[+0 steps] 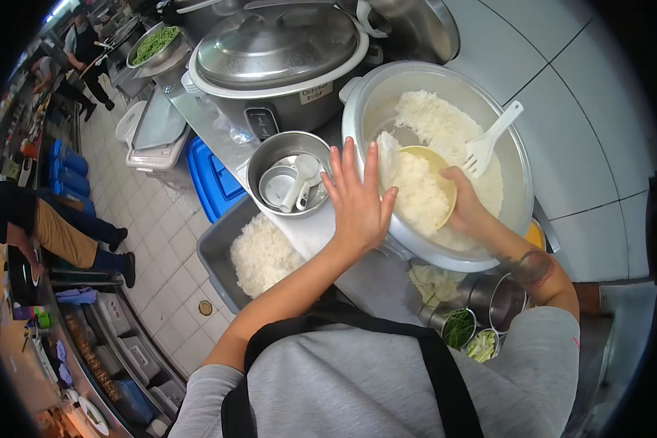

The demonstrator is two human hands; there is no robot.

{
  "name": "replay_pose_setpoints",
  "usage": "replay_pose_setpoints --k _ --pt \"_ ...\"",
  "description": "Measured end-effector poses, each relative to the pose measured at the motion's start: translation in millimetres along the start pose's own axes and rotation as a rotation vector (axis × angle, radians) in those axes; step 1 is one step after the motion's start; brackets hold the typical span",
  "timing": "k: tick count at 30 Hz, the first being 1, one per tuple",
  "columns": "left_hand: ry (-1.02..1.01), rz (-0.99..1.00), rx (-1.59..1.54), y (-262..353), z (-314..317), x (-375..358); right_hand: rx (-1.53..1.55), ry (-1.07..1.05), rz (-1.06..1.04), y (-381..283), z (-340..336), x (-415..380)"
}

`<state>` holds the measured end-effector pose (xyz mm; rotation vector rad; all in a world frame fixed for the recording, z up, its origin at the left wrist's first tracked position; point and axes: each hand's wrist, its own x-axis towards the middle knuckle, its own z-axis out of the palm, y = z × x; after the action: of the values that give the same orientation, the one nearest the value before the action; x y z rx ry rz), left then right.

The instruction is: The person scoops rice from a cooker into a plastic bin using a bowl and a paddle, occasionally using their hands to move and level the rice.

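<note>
A right hand (466, 201) grips a shallow yellow bowl (429, 191) heaped with cooked white rice inside a large white cooker pot (358, 109) at the steel counter's (321, 230) right end (white paddle (489, 142) resting inside), while the left hand (358, 201), fingers spread flat, steadies the rim

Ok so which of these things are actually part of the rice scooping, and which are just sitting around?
In use:
- left hand, braced on the big rice pot
- right hand, holding the yellow bowl full of rice
- white rice paddle in the pot
- grey tray of rice

Lying about:
- lidded rice cooker
- steel bowl of measuring cups
- chopped greens containers
- blue bin
</note>
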<state>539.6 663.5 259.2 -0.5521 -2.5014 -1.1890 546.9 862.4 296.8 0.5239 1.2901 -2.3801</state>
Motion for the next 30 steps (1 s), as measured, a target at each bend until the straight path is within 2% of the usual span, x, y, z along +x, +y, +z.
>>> replay_pose_setpoints --k 4,6,8,12,14,15,17,19,20,21,22,23,25,27,29,30 --pt "-0.017 0.039 0.055 -19.7 -10.8 -17.7 0.133 0.058 -0.074 -6.8 -6.1 -13.7" --pt "0.011 0.069 0.075 -49.1 -27.5 -44.6 0.135 0.208 -0.250 -12.4 0.5 -22.4" --pt "0.096 -0.007 0.086 -82.0 -47.2 -78.4 0.157 0.269 -0.349 -15.9 -5.0 -22.2" --pt "0.109 -0.397 0.319 -168.4 -78.1 -163.0 0.283 0.317 -0.531 -17.5 -5.2 -27.1" --pt "-0.015 -0.710 0.571 -201.6 -90.2 -208.6 0.296 0.359 -0.563 -13.9 8.8 -34.1" --pt "-0.021 -0.718 0.574 -215.0 -99.5 -223.2 0.308 0.396 -0.591 -12.2 19.0 -37.7" --pt "-0.232 -1.028 0.566 -231.7 -118.7 -253.5 0.308 0.407 -0.611 -4.8 44.4 -45.7" --pt "-0.308 -1.119 0.465 -247.3 -130.3 -270.3 0.308 0.414 -0.609 9.3 72.2 -50.8" --pt "-0.206 -1.090 0.196 -269.9 -126.9 -288.5 0.284 0.404 -0.617 19.6 86.1 -53.3" --pt "-0.074 -0.920 0.206 -313.4 -103.6 -322.0 0.260 0.392 -0.626 32.1 99.6 -54.6" --pt "-0.152 -1.152 0.134 -298.6 -112.5 -302.5 0.259 0.394 -0.593 47.9 116.1 -55.3" --pt "-0.119 -1.141 0.059 -306.6 -110.1 -305.2 0.248 0.406 -0.561 66.2 135.7 -57.1" --pt "-0.114 -1.187 0.118 -304.7 -112.9 -302.9 0.227 0.375 -0.484 106.9 160.3 -56.8" --pt "-0.198 -1.124 0.011 -297.3 -127.5 -296.7 0.202 0.300 -0.388 163.3 164.7 -43.3" --pt "-0.189 -1.119 -0.017 -295.9 -132.1 -300.7 0.181 0.244 -0.301 220.0 178.5 -19.2" --pt "-0.178 -1.108 -0.041 -296.0 -134.8 -305.2 0.125 0.225 -0.332 259.3 168.9 0.6"
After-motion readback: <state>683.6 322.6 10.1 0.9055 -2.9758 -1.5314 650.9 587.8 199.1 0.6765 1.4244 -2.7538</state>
